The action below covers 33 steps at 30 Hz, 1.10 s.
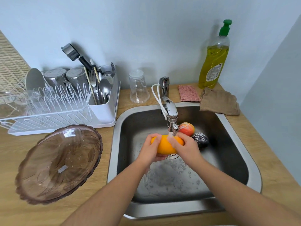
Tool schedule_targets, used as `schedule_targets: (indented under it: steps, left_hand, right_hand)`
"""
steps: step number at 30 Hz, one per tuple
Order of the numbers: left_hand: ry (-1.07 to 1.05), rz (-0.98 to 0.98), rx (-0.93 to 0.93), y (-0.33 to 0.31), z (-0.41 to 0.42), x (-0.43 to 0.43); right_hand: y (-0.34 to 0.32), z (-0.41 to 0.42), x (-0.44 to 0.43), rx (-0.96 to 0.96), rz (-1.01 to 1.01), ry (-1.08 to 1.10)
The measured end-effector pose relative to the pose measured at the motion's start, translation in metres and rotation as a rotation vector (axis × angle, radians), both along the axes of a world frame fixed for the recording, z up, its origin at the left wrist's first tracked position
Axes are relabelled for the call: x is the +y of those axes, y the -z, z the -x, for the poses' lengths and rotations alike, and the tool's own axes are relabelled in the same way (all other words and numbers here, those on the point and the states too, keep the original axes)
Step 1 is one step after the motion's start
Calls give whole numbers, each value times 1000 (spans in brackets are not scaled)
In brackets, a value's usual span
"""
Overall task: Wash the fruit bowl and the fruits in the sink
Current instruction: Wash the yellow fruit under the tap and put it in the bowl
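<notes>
Head view shows your left hand (150, 150) and right hand (185, 147) both curled round the orange fruit (164, 146) under the tap (171, 115) over the sink (112, 152); wet and firm, it likely slips, so cup opposite sides

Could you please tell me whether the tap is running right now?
On: a white stream falls from the tap onto the orange fruit gripped by the left hand and right hand.

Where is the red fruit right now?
In the head view, the red fruit lies at the back of the sink, just right of the tap, beside the dark fruit.
</notes>
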State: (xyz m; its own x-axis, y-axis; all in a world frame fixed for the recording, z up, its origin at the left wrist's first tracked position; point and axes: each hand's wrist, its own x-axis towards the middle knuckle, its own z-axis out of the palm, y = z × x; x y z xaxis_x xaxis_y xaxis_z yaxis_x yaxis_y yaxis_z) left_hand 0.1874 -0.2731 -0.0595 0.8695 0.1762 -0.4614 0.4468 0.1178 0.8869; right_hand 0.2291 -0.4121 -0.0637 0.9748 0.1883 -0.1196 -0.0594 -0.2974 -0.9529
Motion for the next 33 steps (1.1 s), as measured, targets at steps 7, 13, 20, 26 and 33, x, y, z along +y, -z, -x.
schedule_targets:
  steps: [7,13,20,26,33]
  left_hand:
    - [118,4,-27,6,9,0]
    - [157,221,109,2,10,-4]
    - [223,34,40,8,15,-13]
    - [236,-226,-7,7,14,-10]
    - [247,-277,-97,11,16,-8]
  right_hand:
    - [-2,-3,-10,354,-162,161]
    - [16,-2,-10,-320,225,-110]
    - [-3,-8,5,268,-225,102]
    - [9,10,6,-197,60,-2]
    - [-8,-10,7,148,25,60]
